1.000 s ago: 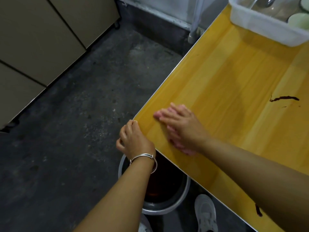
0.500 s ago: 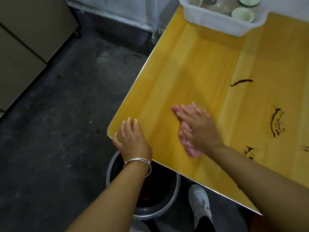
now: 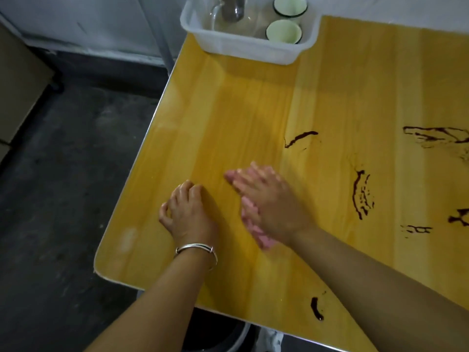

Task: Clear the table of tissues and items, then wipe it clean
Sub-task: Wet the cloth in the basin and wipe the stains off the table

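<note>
My right hand (image 3: 270, 201) lies flat with straight fingers on a pink cloth (image 3: 256, 228), pressing it onto the yellow wooden table (image 3: 228, 110). Only the cloth's edges show under the palm. My left hand (image 3: 187, 212), a silver bangle on its wrist, rests on the tabletop just left of the cloth with its fingers loosely curled and holding nothing. Dark red smears (image 3: 361, 194) streak the table to the right of my right hand, and a long one (image 3: 300, 138) lies farther back. One more streak (image 3: 317, 308) sits near the front edge.
A white plastic tub (image 3: 243, 47) stands at the table's far edge, holding two pale green cups (image 3: 283, 31) and glassware. A metal bucket rim (image 3: 241, 336) shows under the front edge. Dark concrete floor (image 3: 63, 199) lies left of the table.
My right hand slid the pink cloth from the table's left corner toward the middle. My left hand moved from the table's edge onto the tabletop. The view shifted right, showing more smears.
</note>
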### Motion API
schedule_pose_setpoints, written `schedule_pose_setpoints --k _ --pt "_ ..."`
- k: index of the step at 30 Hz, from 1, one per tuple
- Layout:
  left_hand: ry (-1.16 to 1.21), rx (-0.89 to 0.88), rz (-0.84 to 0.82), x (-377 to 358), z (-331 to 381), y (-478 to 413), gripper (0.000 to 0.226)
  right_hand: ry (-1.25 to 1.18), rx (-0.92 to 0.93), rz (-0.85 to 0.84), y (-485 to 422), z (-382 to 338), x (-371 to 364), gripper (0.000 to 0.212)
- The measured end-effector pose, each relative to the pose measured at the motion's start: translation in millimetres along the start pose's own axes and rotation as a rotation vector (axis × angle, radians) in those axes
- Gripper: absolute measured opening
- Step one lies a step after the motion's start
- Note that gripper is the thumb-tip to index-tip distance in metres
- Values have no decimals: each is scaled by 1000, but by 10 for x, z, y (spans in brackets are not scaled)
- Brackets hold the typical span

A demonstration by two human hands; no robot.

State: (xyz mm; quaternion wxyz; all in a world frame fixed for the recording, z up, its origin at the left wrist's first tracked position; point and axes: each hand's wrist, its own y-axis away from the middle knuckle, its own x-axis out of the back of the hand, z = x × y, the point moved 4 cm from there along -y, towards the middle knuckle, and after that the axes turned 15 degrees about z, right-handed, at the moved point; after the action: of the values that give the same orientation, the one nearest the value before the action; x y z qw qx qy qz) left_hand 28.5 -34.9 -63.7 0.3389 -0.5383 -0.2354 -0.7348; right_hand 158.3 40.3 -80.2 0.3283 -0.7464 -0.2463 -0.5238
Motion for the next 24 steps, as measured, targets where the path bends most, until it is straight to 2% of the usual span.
schedule_pose_setpoints --k 2,4,6,9,12,13,16,19,20,22,23,24 --pt "-11 16 19 -55 106 -75 49 48 -195 11 -226 193 -21 48" --pt "-18 64 31 -86 183 -125 48 70 -251 34 -302 124 -64 48" --pt "-12 105 40 -100 232 -131 45 21 -149 55 -180 -52 -63 48" --pt "-30 103 24 -101 267 -129 44 -149 112 -27 164 -257 9 47" --pt "-52 71 -11 -94 292 -152 45 -149 164 -48 188 -190 6 50" --pt "-52 59 -22 -92 316 -158 42 -97 110 -52 140 -134 -16 49" --pt "-13 -13 -47 -69 420 -172 44 -9 -200 -59 -61 79 62 52" --pt "36 -72 -33 -37 433 -106 47 -130 -282 -62 -118 110 131 60" --pt "58 -90 -39 -25 419 -74 47 -195 -331 8 -78 99 198 57" --pt "115 -123 -77 13 364 -2 45 -281 -554 232 71 129 433 43" --pt "158 -140 -99 19 339 30 42 -282 -688 300 178 180 525 33" --pt "213 -153 -124 25 330 57 38 -267 -795 298 279 218 573 24"
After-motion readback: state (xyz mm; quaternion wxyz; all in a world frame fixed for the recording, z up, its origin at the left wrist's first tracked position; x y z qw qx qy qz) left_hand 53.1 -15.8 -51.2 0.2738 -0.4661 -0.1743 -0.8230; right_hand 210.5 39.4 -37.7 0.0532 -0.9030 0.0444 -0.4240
